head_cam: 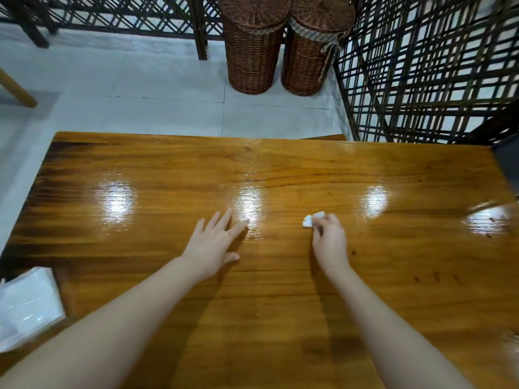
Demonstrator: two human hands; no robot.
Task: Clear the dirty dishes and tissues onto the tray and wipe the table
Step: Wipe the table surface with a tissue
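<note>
Fingers (323, 221) of the right hand (330, 242) pinch a small white tissue (311, 219) against the glossy wooden bench (393, 276), while the left hand (210, 245) lies open, flat beside it.

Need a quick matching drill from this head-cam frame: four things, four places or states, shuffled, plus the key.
Things:
1. left hand
2. right hand
3. white tissue pack
4. wicker baskets

Places or states:
A. on the floor beyond the table's far edge
B. pinching a small white tissue
C. open, fingers spread flat on the table
D. at the table's near left corner

Pairs: 1-C, 2-B, 3-D, 4-A
</note>
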